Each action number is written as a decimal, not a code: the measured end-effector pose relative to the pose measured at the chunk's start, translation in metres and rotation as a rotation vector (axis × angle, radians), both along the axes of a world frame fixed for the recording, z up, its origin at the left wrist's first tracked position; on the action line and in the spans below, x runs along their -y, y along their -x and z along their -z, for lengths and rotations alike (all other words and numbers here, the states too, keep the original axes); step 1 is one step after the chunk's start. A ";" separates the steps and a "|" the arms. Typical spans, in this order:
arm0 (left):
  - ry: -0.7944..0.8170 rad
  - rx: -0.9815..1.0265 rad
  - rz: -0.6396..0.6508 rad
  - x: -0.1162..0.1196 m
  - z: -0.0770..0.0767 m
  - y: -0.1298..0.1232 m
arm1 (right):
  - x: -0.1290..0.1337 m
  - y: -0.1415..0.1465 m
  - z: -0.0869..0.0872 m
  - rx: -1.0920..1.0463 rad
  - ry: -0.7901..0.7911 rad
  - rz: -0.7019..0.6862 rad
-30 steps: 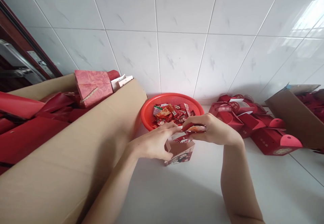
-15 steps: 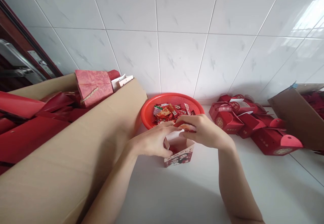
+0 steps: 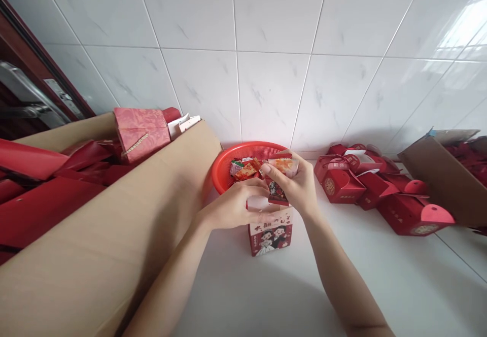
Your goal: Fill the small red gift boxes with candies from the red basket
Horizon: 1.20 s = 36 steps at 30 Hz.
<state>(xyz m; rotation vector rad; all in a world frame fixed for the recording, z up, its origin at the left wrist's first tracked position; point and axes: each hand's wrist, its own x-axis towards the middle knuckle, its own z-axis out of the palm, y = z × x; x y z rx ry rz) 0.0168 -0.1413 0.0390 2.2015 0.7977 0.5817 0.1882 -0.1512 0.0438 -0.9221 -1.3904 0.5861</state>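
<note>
My left hand [image 3: 238, 206] grips the upper left of a small red and white paper gift box [image 3: 271, 238], its thumb across the front and its fingers behind the rim. A cartoon couple is printed on the box front. Above the box's right side, my right hand [image 3: 302, 182] holds wrapped snacks: a clear and orange packet [image 3: 285, 166] on top and a dark red packet [image 3: 278, 193] hanging lower. Just behind stands a red plastic basket [image 3: 217, 172] with several wrapped sweets [image 3: 245, 168]. The inside of the box is mostly hidden by my hands.
On the left is a large cardboard carton [image 3: 114, 235] full of red paper bags [image 3: 142, 131]. Several folded red boxes [image 3: 344, 184] sit together on the right, beside another open carton [image 3: 441, 174]. A tiled wall [image 3: 274, 93] runs along the back.
My right hand has turned and lifted slightly, bringing the snack packets into view. The gift box now stands more upright, its front facing me, with my left thumb across it.
</note>
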 end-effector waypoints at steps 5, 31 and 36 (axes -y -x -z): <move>-0.033 0.200 -0.024 -0.001 0.002 -0.007 | 0.001 0.008 0.000 -0.043 -0.026 0.094; 0.031 -0.154 0.026 0.010 -0.015 0.015 | 0.023 -0.056 -0.026 0.277 0.066 -0.304; 0.052 -0.250 -0.071 0.009 -0.010 0.009 | 0.022 -0.050 -0.025 0.472 0.108 -0.343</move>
